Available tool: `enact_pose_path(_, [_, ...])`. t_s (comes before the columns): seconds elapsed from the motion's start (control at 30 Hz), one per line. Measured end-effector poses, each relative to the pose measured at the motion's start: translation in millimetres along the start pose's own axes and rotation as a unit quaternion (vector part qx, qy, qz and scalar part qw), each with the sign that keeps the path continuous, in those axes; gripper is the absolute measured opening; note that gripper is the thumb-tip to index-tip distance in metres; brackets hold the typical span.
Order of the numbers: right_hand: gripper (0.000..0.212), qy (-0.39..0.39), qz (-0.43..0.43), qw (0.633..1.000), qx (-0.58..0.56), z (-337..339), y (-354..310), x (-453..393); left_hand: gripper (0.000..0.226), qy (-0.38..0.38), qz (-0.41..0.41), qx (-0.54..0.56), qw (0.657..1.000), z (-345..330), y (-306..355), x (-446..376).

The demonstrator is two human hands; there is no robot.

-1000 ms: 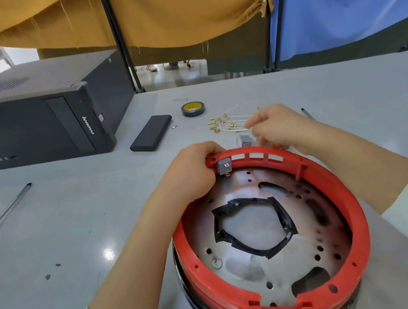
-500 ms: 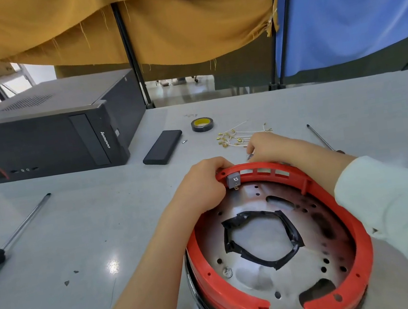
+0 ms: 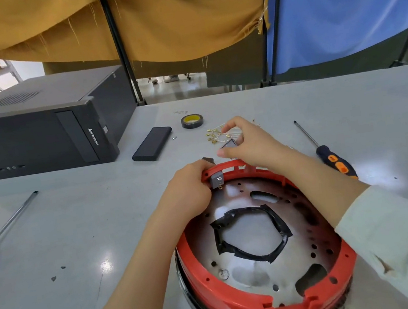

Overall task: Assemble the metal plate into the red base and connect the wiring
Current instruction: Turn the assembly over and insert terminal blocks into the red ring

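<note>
A round red base [image 3: 229,298] lies in front of me with a perforated metal plate [image 3: 244,275] seated inside it. A ring of black tape lines the plate's middle opening. My left hand [image 3: 187,193] grips the far rim of the base, beside a small grey switch block [image 3: 217,180] set in that rim. My right hand [image 3: 246,142] is lifted just beyond the rim and pinches a small grey part [image 3: 228,143]. Behind it lie several white wires with brass terminals [image 3: 214,134].
A black computer case [image 3: 35,132] stands at the back left, with a black slab [image 3: 152,144] and a tape roll [image 3: 192,121] nearby. One screwdriver [image 3: 330,154] lies to the right, another [image 3: 1,237] at the left edge. Cloth screens hang behind the table.
My right hand dipped behind the far rim and now has risen with a small grey part pinched in its fingers. My left hand stayed on the rim. The camera tilted up.
</note>
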State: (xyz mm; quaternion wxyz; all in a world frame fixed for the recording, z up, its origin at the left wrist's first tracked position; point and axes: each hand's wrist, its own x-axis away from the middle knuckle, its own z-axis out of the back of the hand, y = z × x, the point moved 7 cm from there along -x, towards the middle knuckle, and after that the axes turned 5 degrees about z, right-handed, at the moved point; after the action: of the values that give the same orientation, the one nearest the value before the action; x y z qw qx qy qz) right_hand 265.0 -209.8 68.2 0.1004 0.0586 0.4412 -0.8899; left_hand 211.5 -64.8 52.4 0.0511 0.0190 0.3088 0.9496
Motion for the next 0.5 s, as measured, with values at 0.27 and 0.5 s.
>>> enact_pose_path(0.27, [0.011, -0.055, -0.009, 0.994, -0.09, -5.9, 1.3, 3.2, 0.099, -0.106, -0.015, -0.001, 0.994, 3.4, 16.3, -13.5])
enact_pose_path(0.5, [0.004, -0.062, -0.017, 0.998, -0.014, -4.4, 5.7, 3.0, 0.112, -0.043, -0.018, 0.028, 0.999, -9.2, 10.7, -20.0])
